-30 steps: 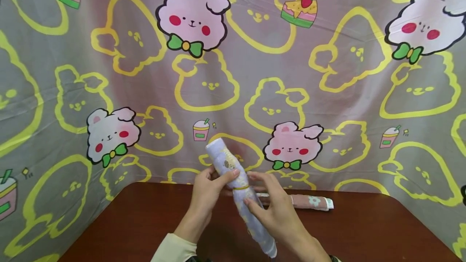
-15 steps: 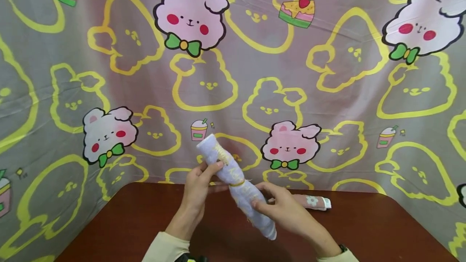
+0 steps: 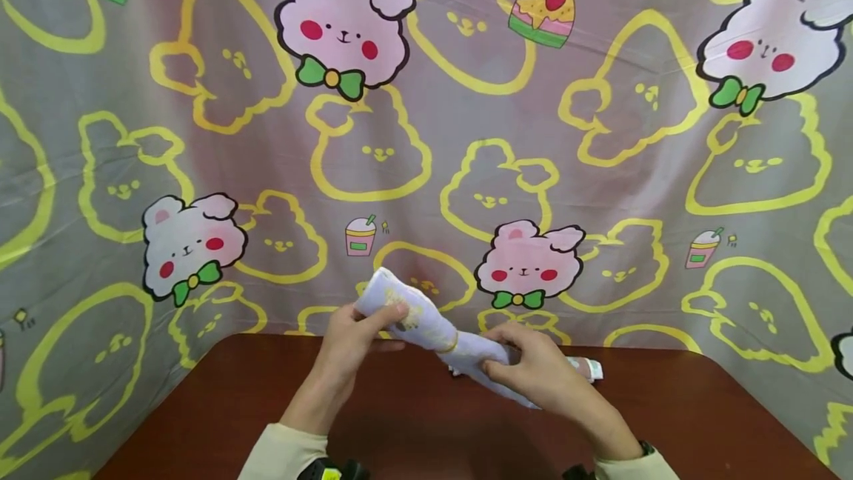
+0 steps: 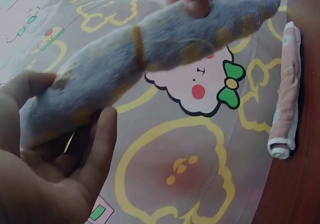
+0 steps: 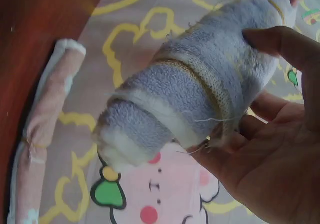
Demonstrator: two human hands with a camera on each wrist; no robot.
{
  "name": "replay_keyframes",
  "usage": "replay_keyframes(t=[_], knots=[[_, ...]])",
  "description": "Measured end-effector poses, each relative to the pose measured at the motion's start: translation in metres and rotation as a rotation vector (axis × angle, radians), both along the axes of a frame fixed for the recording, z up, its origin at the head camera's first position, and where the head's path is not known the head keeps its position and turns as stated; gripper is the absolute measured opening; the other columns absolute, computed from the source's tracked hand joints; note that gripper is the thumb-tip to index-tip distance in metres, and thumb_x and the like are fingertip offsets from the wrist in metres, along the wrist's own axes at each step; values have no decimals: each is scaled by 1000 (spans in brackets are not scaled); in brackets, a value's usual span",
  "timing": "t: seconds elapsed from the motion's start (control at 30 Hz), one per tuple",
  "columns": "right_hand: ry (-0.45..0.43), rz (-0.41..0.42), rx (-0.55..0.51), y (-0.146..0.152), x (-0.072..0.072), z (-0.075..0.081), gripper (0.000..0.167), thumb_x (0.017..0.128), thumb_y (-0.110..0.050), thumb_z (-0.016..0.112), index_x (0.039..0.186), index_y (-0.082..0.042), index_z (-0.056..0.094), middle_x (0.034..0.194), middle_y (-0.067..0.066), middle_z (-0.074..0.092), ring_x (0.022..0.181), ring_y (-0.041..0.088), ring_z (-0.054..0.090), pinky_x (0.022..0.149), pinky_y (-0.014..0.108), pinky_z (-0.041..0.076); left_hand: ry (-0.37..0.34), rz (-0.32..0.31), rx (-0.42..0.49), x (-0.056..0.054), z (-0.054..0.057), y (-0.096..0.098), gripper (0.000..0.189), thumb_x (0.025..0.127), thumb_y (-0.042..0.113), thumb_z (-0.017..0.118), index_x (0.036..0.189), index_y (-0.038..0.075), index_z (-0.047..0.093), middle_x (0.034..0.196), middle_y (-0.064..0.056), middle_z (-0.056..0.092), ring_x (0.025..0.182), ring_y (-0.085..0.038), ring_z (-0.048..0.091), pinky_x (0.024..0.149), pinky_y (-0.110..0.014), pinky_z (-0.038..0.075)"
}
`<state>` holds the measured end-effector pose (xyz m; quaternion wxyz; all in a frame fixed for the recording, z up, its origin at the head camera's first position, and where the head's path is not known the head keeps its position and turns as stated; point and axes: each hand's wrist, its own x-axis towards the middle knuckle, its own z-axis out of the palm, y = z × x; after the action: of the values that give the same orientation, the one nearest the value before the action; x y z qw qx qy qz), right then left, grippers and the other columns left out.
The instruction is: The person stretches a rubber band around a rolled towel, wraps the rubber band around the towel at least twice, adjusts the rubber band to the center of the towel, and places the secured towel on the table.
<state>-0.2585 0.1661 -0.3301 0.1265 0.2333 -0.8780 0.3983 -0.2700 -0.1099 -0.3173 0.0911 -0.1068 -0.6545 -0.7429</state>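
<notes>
A rolled lavender towel (image 3: pixel 426 328) with yellow patterning is held in the air over the table, slanting down toward the right. A yellow rubber band (image 3: pixel 452 344) cinches its middle. My left hand (image 3: pixel 343 343) pinches the upper left end, thumb on the near side. Further down the roll, my right hand (image 3: pixel 543 369) grips the lower part between thumb and fingers. In the right wrist view the spiral-wrapped end (image 5: pixel 127 134) shows, with loose threads along its edges.
A second rolled towel (image 4: pixel 287 92), pink with white edges, lies on the dark red-brown table (image 3: pixel 220 391) behind my right hand. A band ties its middle (image 5: pixel 35 143). A cartoon-printed curtain (image 3: pixel 426 124) hangs along the table's back and sides.
The lavender towel has swung from steep to flatter, its lower end moving right and up. My left hand has shifted left, my right hand slightly right, both still holding it.
</notes>
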Motion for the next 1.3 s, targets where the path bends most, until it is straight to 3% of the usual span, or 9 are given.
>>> replay_keyframes(t=[0.2, 0.3, 0.47, 0.67, 0.93, 1.13, 1.3], knots=[[78, -44, 50, 15, -1, 6, 15, 84, -16, 87, 95, -21, 79, 97, -8, 66, 91, 16, 58, 76, 31, 51, 39, -159, -116, -1, 0, -9, 33, 91, 9, 78, 115, -12, 69, 101, -15, 72, 91, -26, 72, 84, -41, 62], [127, -66, 80, 21, -2, 9, 16, 81, -13, 88, 94, -18, 80, 94, -9, 63, 88, 15, 56, 74, 31, 50, 68, -195, -216, -1, 0, -14, 37, 89, 7, 79, 118, -11, 68, 100, -15, 72, 89, -25, 71, 82, -37, 62], [171, -82, 116, 24, -3, 13, 17, 80, -12, 88, 92, -17, 77, 94, -6, 60, 86, 15, 56, 73, 32, 50, 124, -174, -379, 0, 0, -16, 39, 85, 13, 86, 118, -2, 72, 101, -11, 71, 88, -23, 67, 76, -32, 57], [127, -90, 142, 26, -2, 14, 20, 82, -13, 86, 95, -18, 73, 95, -5, 65, 83, 15, 56, 69, 31, 49, 175, -140, -463, -1, -2, -16, 25, 87, 26, 88, 102, 9, 78, 96, -7, 72, 82, -23, 66, 70, -35, 55], [141, -46, 237, 34, -3, 14, 23, 87, -15, 87, 105, -16, 73, 102, -7, 68, 86, 11, 60, 76, 35, 53, 275, -183, -637, -5, -9, -13, 24, 86, 20, 88, 106, 9, 80, 98, 3, 77, 85, -16, 69, 75, -29, 55], [116, 31, 227, 38, -5, 17, 20, 92, -27, 85, 108, -17, 76, 105, -8, 68, 89, 12, 60, 76, 33, 52, 335, -101, -669, -8, -14, -10, 18, 86, 15, 86, 104, 13, 83, 100, 5, 77, 84, -12, 67, 75, -28, 54], [105, 80, 232, 41, -5, 18, 12, 100, -20, 75, 111, -18, 76, 112, -6, 70, 97, 14, 61, 82, 35, 53, 363, -24, -645, -12, -20, -7, 17, 83, 9, 84, 98, 16, 83, 101, 5, 76, 82, -12, 66, 73, -28, 53]])
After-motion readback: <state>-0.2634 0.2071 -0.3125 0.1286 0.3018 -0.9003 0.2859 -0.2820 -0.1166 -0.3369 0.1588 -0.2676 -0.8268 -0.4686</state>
